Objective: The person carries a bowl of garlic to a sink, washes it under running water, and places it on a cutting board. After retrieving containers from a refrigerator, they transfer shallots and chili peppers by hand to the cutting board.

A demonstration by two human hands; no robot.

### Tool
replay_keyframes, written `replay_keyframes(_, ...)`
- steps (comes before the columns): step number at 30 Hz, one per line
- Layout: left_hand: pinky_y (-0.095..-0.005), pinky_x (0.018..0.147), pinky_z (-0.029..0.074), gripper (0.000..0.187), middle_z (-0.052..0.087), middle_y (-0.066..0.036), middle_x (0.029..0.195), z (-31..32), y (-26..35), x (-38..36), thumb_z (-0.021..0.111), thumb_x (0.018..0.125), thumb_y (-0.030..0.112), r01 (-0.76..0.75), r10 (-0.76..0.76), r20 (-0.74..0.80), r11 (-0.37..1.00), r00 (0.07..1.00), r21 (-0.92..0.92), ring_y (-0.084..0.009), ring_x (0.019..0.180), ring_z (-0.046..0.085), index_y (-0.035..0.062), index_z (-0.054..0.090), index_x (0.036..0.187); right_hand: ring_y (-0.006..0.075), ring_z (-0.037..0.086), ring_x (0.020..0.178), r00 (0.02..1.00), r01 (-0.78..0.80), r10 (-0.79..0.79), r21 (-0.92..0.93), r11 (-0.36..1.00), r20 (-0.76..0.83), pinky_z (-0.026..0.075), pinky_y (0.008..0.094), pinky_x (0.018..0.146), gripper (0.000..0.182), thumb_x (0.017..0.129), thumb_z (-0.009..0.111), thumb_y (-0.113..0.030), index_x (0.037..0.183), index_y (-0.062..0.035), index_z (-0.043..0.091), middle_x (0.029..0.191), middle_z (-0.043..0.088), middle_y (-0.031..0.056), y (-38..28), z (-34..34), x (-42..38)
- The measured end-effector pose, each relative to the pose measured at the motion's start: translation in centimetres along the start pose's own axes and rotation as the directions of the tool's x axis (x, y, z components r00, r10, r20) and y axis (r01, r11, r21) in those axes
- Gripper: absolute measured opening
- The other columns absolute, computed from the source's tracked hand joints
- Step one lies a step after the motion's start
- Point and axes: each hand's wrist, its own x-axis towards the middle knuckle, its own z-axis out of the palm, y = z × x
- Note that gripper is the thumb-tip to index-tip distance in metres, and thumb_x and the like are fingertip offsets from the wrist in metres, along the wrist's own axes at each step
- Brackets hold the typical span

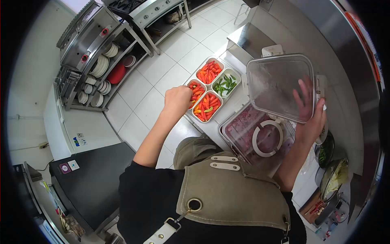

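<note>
My left hand [178, 99] is closed in a fist shape at the left edge of a white divided container [208, 87], and its fingertips are hidden. Red chilies [209, 72] fill three of the compartments, with green chilies [224, 85] in the other. My right hand [312, 122] grips a clear plastic lid [272, 87] by its right side, fingers showing through it and thumb at the edge. The lid is raised at a tilt beside the chilies. Below it sits a clear box [239, 134] with a round pale handle [260, 152] and dark reddish contents.
Bowls of greens [326, 152] and pale leafy vegetables [336, 177] stand at the right. Near them, cut red pieces lie on a wooden board [310, 203]. Stacked plates [99, 67] fill a metal rack at the left, near a stove [156, 14]. Below is a tiled floor [150, 91].
</note>
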Motion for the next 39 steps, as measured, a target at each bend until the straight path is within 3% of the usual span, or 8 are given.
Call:
replay_keyframes(6, -0.0336, 0.059, 0.047, 0.017, 0.061, -0.009, 0.071, -1.9, -0.4, 0.5, 0.070, 0.063, 0.017, 0.010, -0.007, 0.062, 0.999, 0.998, -0.042, -0.0230, 0.065, 0.060, 0.0093, 0.067, 0.078, 0.0319, 0.045, 0.117, 1.000, 0.008, -0.008, 0.019, 1.000, 0.003, 0.040, 0.0452, 0.095, 0.053, 0.097, 0.028, -0.034, 0.130, 0.0066, 0.032, 0.129, 0.040, 0.0245, 0.2, -0.4, 0.1)
replay_keyframes(9, -0.0230, 0.055, 0.045, 0.013, 0.056, -0.005, 0.066, -2.5, -1.8, 0.6, 0.062, 0.074, 0.012, -0.038, 0.086, 0.037, 0.730, 0.996, -0.683, -0.0126, 0.060, 0.054, 0.0003, 0.061, 0.079, 0.0319, 0.045, 0.117, 1.000, 0.003, -0.003, 0.014, 1.000, 0.005, 0.040, 0.0448, 0.095, 0.053, 0.097, 0.028, -0.035, 0.130, 0.0062, 0.032, 0.130, 0.040, 0.0246, 0.2, -0.4, 0.0)
replay_keyframes(10, -0.0230, 0.055, 0.045, 0.013, 0.056, -0.005, 0.066, -2.1, -1.9, 0.8, 0.062, 0.074, 0.012, -0.039, 0.088, 0.038, 0.733, 0.995, -0.679, -0.0126, 0.060, 0.054, 0.0003, 0.061, 0.079, 0.0307, 0.048, 0.115, 1.000, 0.011, -0.011, 0.030, 0.999, -0.008, 0.043, 0.0420, 0.092, 0.052, 0.097, 0.030, -0.034, 0.130, 0.0059, 0.032, 0.127, 0.043, 0.0240, 0.1, -0.2, 0.0)
replay_keyframes(12, -0.0202, 0.057, 0.043, 0.014, 0.057, -0.003, 0.079, -1.1, -2.0, 0.9, 0.053, 0.082, 0.013, 0.188, 0.104, 0.173, -0.156, 0.979, -0.970, -0.0090, 0.068, 0.052, 0.0009, 0.056, 0.088, 0.0295, 0.051, 0.112, 1.000, 0.015, -0.013, 0.046, 0.999, -0.026, 0.047, 0.0393, 0.090, 0.050, 0.096, 0.031, -0.033, 0.129, 0.0056, 0.033, 0.125, 0.045, 0.0234, 0.2, -0.2, 0.0)
replay_keyframes(16, -0.0336, 0.086, 0.050, 0.021, 0.054, -0.019, 0.103, 0.2, 0.2, 1.0, 0.039, 0.087, 0.014, 0.313, 0.323, 0.114, -0.672, 0.940, -0.672, -0.0264, 0.099, 0.056, -0.0034, 0.050, 0.092, 0.0293, 0.051, 0.112, 1.000, 0.013, -0.013, 0.069, 0.998, -0.011, 0.047, 0.0387, 0.090, 0.049, 0.097, 0.030, -0.032, 0.129, 0.0050, 0.034, 0.125, 0.045, 0.0232, 0.3, -0.3, 0.0)
replay_keyframes(20, -0.0467, 0.099, 0.038, 0.031, 0.036, -0.030, 0.128, 1.8, 1.8, 1.7, 0.033, 0.087, 0.012, 0.305, 0.348, 0.003, -0.816, 0.937, -0.491, -0.0407, 0.122, 0.036, -0.0089, 0.048, 0.105, 0.0292, 0.051, 0.111, 1.000, 0.009, -0.007, 0.066, 0.998, -0.016, 0.047, 0.0384, 0.090, 0.048, 0.097, 0.031, -0.031, 0.129, 0.0050, 0.034, 0.125, 0.045, 0.0235, 0.2, -0.4, 0.1)
replay_keyframes(33, -0.0472, 0.100, 0.037, 0.040, 0.024, -0.026, 0.138, 2.3, 3.7, 1.1, 0.032, 0.091, 0.014, 0.295, 0.297, 0.042, -0.906, 0.954, -0.303, -0.0342, 0.126, 0.033, -0.0056, 0.032, 0.126, 0.0299, 0.051, 0.111, 0.999, 0.010, -0.008, 0.070, 0.997, -0.034, 0.046, 0.0402, 0.090, 0.047, 0.097, 0.029, -0.029, 0.129, 0.0056, 0.034, 0.124, 0.046, 0.0239, 0.3, -0.4, 0.1)
replay_keyframes(39, -0.0327, 0.082, 0.050, 0.030, 0.052, -0.012, 0.115, 2.0, 2.1, 0.7, 0.041, 0.091, 0.013, 0.238, 0.231, 0.073, -0.965, 0.970, -0.110, -0.0233, 0.105, 0.053, 0.0028, 0.045, 0.120, 0.0302, 0.051, 0.112, 0.998, 0.011, -0.009, 0.042, 0.999, -0.063, 0.046, 0.0402, 0.091, 0.047, 0.097, 0.027, -0.028, 0.129, 0.0053, 0.033, 0.125, 0.045, 0.0235, 0.1, -0.4, 0.0)
